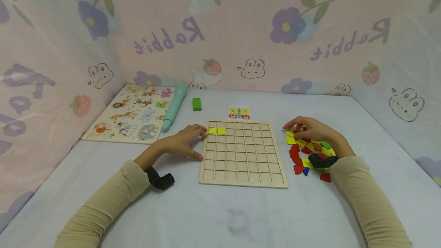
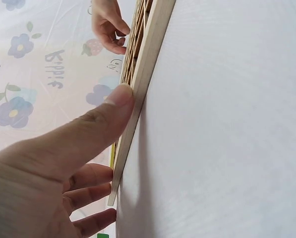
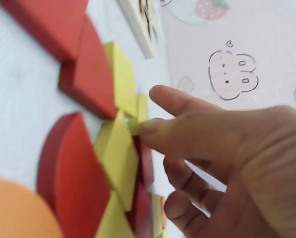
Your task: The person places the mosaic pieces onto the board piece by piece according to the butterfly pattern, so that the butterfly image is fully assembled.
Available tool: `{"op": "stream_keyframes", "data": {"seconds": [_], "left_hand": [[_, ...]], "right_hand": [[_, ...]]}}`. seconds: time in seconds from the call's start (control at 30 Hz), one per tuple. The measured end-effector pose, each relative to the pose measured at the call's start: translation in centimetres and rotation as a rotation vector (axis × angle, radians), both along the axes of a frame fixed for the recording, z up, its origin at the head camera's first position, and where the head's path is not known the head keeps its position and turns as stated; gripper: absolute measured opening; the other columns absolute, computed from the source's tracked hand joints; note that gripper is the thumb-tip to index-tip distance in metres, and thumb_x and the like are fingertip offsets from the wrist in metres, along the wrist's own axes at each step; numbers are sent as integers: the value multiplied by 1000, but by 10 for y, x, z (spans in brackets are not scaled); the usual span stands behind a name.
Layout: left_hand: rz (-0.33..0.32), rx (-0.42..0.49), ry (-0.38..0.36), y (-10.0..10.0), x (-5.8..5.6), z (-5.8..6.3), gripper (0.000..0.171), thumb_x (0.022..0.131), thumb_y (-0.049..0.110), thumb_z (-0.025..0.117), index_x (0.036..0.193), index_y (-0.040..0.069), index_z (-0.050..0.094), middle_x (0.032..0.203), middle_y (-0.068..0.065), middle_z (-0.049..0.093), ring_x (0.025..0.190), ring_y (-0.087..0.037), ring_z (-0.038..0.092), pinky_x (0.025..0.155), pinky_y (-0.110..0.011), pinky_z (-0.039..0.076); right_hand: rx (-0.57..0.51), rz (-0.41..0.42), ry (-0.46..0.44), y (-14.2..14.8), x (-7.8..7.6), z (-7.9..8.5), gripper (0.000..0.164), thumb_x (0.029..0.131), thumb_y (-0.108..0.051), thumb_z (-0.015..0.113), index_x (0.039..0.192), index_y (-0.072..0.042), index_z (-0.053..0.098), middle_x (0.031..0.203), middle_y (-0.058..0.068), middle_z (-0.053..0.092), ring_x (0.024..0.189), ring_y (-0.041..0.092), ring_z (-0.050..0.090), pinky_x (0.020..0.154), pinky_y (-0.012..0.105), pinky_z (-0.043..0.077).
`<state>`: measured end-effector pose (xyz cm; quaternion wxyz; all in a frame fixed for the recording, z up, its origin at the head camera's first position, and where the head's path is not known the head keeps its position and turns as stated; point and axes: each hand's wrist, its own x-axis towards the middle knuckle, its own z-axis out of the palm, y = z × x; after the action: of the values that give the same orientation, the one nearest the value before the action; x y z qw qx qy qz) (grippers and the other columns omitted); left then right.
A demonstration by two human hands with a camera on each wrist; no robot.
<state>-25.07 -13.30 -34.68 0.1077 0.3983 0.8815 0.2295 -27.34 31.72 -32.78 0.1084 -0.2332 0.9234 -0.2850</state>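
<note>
A square wooden grid board (image 1: 242, 157) lies on the table. Two yellow pieces sit side by side in its upper left cells, a rounded yellow piece (image 1: 212, 130) and a yellow square (image 1: 221, 131). My left hand (image 1: 184, 141) touches the board's left edge with spread thumb and fingers. In the left wrist view, the thumb of my left hand (image 2: 63, 148) rests against the board's rim. Over the loose pieces at the right, my right hand (image 1: 311, 129) hovers low. Its thumb (image 3: 155, 130) is at a small yellow piece (image 3: 141, 111), index finger held apart from it.
Behind the board lies a butterfly pattern card (image 1: 239, 112). A green block (image 1: 196, 104), a mint-coloured stick-shaped object (image 1: 175, 106) and an animal puzzle board (image 1: 129, 114) are at the back left. Red pieces (image 1: 295, 154) and other coloured ones lie scattered right of the grid.
</note>
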Motion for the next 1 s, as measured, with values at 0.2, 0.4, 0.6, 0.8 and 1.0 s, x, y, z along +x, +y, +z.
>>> {"op": "stream_keyframes", "data": {"seconds": [0.2,0.4,0.6,0.8,1.0], "left_hand": [[5,-3,-3,0,0,1,66,75,39,76,124,5,46,141,-15,33,129,-35,30,105,-53,26],[6,1,-6,0,0,1,66,75,39,76,123,5,46,141,-15,34,129,-34,30,105,-52,26],[-4,11,2,0,1,0,65,75,39,76,122,4,46,140,-17,34,128,-36,31,104,-53,26],[1,8,-10,1,2,1,65,75,37,76,122,5,46,141,-16,34,129,-35,31,105,-52,26],[8,5,-15,1,2,1,65,75,39,76,123,6,46,141,-16,34,129,-35,30,105,-53,26]], "right_hand": [[-26,37,-3,3,-2,-6,30,85,-2,63,115,-2,61,107,13,59,85,23,48,72,26,45],[77,-75,91,-7,-7,-11,34,84,-26,70,106,-2,61,87,6,58,73,18,49,62,26,45],[98,-116,126,-11,-6,-12,37,83,-26,71,110,-3,61,98,9,58,79,21,47,67,30,43],[51,-81,89,-9,-4,-13,29,84,-17,69,110,-5,64,94,6,59,77,20,49,65,26,45],[53,-78,66,-7,-4,-11,31,84,-17,70,112,-6,64,87,4,58,74,20,49,61,25,45]]}}
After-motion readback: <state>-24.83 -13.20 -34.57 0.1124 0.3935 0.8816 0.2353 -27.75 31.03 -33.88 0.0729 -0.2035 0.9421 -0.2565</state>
